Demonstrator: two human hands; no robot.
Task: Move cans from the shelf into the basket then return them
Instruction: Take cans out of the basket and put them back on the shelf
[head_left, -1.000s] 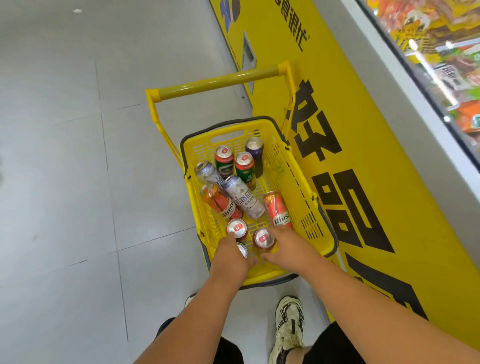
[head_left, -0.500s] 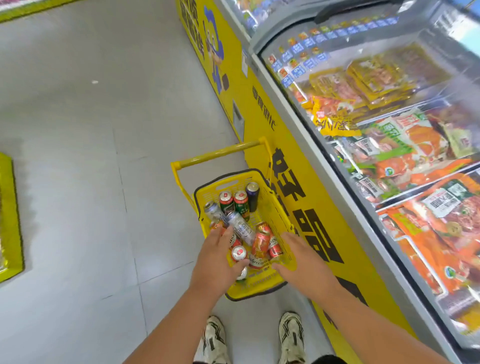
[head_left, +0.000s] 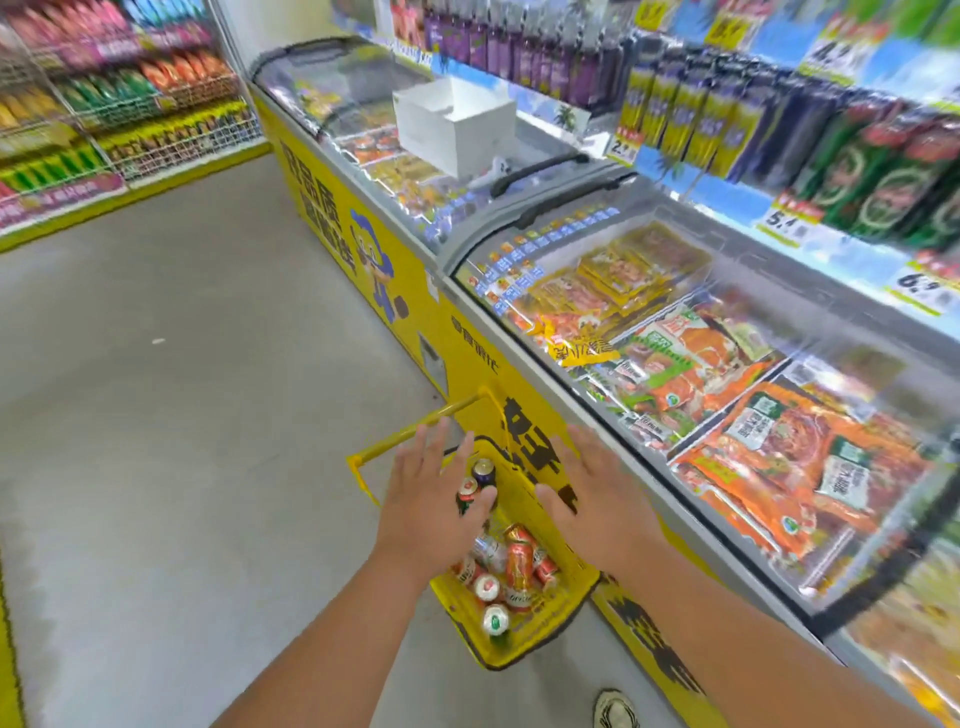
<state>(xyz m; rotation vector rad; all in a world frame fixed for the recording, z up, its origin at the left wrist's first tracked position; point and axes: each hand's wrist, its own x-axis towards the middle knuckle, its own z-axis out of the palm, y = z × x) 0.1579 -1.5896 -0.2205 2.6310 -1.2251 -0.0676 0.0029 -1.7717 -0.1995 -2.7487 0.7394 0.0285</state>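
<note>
A yellow basket (head_left: 540, 631) with a long handle (head_left: 415, 434) stands on the floor against the yellow freezer. Several cans lie and stand in it, among them an orange can (head_left: 518, 566), a green-topped can (head_left: 496, 621) and a dark purple can (head_left: 484, 472). My left hand (head_left: 434, 499) hovers above the basket's far half, fingers spread, holding nothing. To its right my right hand (head_left: 597, 499) is also raised and spread, empty, over the basket's right rim. The shelf (head_left: 810, 239) with rows of green, yellow and dark cans runs along the upper right, behind the freezer.
A glass-topped chest freezer (head_left: 675, 332) full of packaged food lies between me and the shelf. A white box (head_left: 457, 124) sits on the farther freezer. Snack racks (head_left: 104, 104) line the far left. Grey floor stretches left of the basket. My shoe (head_left: 615, 709) shows below.
Both hands have lifted out of the basket, empty and spread. My view has swung upward, from the basket to the freezer and the shelf of cans.
</note>
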